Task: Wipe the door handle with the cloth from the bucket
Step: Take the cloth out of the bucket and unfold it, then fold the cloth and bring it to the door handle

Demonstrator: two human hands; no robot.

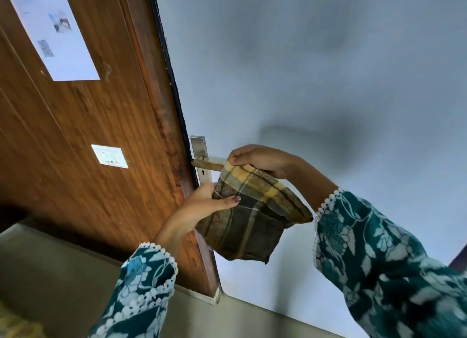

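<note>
My right hand (262, 162) grips checked cloth (252, 211) over end of door handle (207, 164). My left hand (202, 206) pinches cloth's lower fold beside wooden door (88, 135).

The cloth (252, 211) is plaid: yellow, olive and dark grey. Both sleeves (379, 262) are teal with pale floral print and white lace edging. The door (88, 135) is brown woodgrain, the handle (206, 164) brass-toned, the wall (328, 72) grey-blue.
</note>
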